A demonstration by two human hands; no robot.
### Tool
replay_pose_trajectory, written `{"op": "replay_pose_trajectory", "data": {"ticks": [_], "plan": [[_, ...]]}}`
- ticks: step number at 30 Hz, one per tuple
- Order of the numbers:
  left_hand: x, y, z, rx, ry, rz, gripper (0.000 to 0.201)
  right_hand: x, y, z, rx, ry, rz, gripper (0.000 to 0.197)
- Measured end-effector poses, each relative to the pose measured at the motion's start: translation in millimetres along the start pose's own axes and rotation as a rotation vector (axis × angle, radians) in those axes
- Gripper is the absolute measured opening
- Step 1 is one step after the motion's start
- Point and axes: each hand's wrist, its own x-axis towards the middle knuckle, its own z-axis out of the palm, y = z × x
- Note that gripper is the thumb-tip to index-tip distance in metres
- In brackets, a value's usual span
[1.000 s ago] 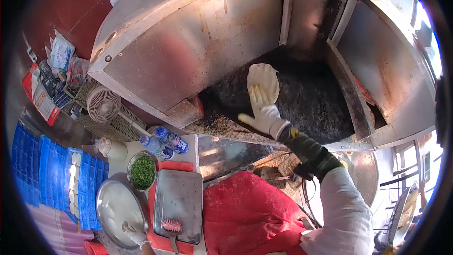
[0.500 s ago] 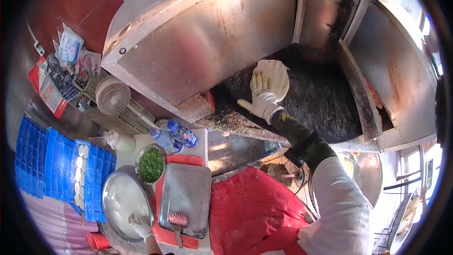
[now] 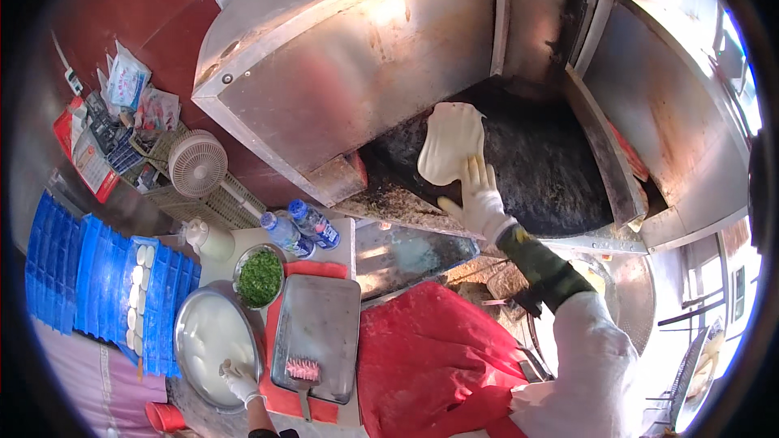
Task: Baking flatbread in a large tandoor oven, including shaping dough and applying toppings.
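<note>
- Right hand (image 3: 484, 204), centre: fingers apart at dough sheet (image 3: 451, 144); I judge dragging could crease it.
- Left hand (image 3: 239, 381), lower left: I cannot tell its grip.

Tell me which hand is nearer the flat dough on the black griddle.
Right. The right hand is over the griddle, at the lower-right edge of the dough; the left hand is well away, at the metal basin.
</note>
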Motion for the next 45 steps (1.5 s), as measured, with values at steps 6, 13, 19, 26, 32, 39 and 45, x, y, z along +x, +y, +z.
{"op": "replay_pose_trajectory", "data": {"ticks": [6,13,19,26,32,39,45], "plan": [[0,-6,6,-0.008,0.038,0.020,0.027,32,-11,-34,0.080,0.052,-0.117,0.094],[4,-8,8,0.053,0.059,0.024,0.029,7,-38,-9,-0.086,-0.286,-0.015,0.102],[14,-2,22,0.058,-0.211,-0.106,0.051,33,-11,36,0.155,-0.022,0.015,0.106],[27,-83,36,-0.351,-0.435,-0.281,0.065,56,-31,-7,-0.030,0.012,-0.016,0.083],[40,-45,45,-0.118,-0.591,0.027,0.066,160,57,67,-0.815,0.328,0.225,0.068],[43,-1,14,-1.173,-0.583,-0.699,0.062,131,-63,-49,0.016,-0.400,0.194,0.102],[79,-39,40,0.504,-0.643,0.380,0.048,71,-106,24,-0.073,-0.255,0.055,0.109]]}}
